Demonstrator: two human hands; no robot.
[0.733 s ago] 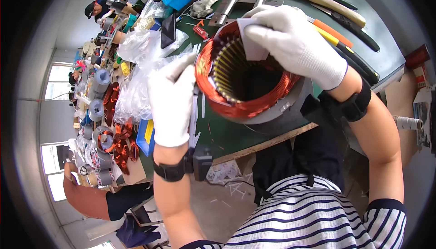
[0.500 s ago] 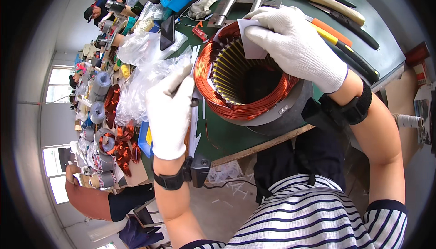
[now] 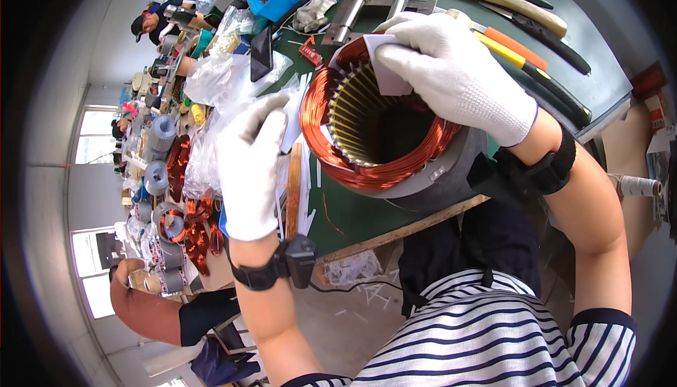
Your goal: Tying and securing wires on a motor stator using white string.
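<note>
The right hand (image 3: pixel 458 76) pinches a white card (image 3: pixel 390 86) against the copper coil (image 3: pixel 384 176) below it; the left hand (image 3: pixel 248 168), thumb and fingers parted, is beside the coil.

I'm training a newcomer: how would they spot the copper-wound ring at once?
On the green tabletop, look just right of the gloved left hand. There sits the wide copper-wound ring, open-topped, with a yellow-striped inner wall. Unlike the smaller copper coils heaped at the picture's left, it has a white sheet at its rim, held by the right hand.
</note>
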